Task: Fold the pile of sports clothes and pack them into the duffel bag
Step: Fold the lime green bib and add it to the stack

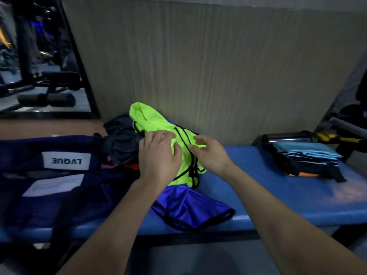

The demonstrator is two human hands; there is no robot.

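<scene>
The room is dim and bluish, and the brightest thing is the neon green vest (158,132), which throws a soft glow on the wall (218,66) just behind it. Left of the vest, the gym gear in the mirror (35,56) looks dark and smeary. Far from the vest, straight lines bend near the edges.

Shiny neon-green cloth vest (156,124) with black trim, glossy blue cloth garment (190,207), smooth blue padded bench (278,197), matt wood-grain wall panel (198,66).
</scene>
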